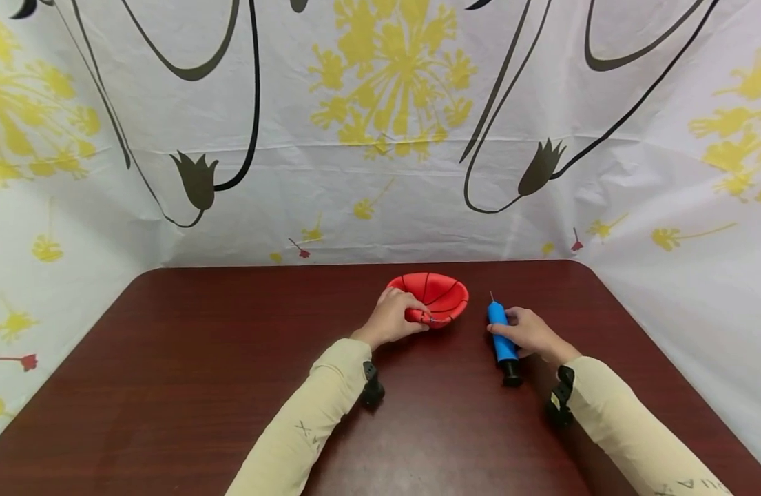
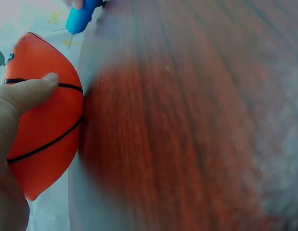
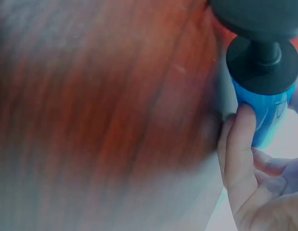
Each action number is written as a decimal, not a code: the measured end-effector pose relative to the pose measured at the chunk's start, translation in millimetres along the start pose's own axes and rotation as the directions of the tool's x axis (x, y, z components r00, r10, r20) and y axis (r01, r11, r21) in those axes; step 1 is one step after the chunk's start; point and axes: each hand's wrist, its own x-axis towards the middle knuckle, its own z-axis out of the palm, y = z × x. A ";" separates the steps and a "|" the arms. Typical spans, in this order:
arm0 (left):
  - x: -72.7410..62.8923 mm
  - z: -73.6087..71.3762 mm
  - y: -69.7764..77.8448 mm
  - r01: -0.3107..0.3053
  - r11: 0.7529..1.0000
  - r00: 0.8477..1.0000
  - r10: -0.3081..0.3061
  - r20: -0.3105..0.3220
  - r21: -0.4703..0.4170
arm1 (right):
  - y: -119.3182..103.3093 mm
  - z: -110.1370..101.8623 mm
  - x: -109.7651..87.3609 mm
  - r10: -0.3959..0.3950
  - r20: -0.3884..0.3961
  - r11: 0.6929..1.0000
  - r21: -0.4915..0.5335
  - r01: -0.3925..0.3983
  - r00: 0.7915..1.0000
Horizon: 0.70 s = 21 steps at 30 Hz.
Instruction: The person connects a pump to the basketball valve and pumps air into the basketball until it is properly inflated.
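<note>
A deflated orange-red toy basketball (image 1: pixel 439 293) with black lines, caved in like a bowl, is on the far middle of the table. My left hand (image 1: pixel 394 317) grips its near left rim, and in the left wrist view the thumb lies across the ball's outer side (image 2: pixel 52 115). To the right, my right hand (image 1: pixel 532 334) holds a blue hand pump (image 1: pixel 501 334) around its barrel. The pump's thin needle points away from me, and its black handle (image 1: pixel 511 373) faces me. In the right wrist view the fingers curl about the blue barrel (image 3: pixel 264 108) below the black cap.
The dark red-brown wooden table (image 1: pixel 200 372) has rounded far corners. A white cloth (image 1: pixel 281 172) with yellow flowers and dark stems hangs behind it and along both sides. Each wrist wears a small black camera (image 1: pixel 372 386).
</note>
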 end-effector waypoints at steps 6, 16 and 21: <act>0.3 -1.3 0.3 0.021 0.999 0.999 -0.022 -0.023 -0.045 | 1.1 -5.0 -6.8 -0.004 0.002 0.999 0.038 0.004 1.000; 4.2 -2.4 8.1 0.053 0.992 0.995 -0.061 -0.076 -0.110 | -0.6 -6.8 -12.3 -0.003 -0.007 0.998 0.066 0.003 1.000; 3.9 -6.4 12.6 0.045 0.983 0.991 -0.067 -0.117 -0.178 | -5.8 -7.4 -17.6 -0.027 -0.017 0.997 0.078 0.029 0.999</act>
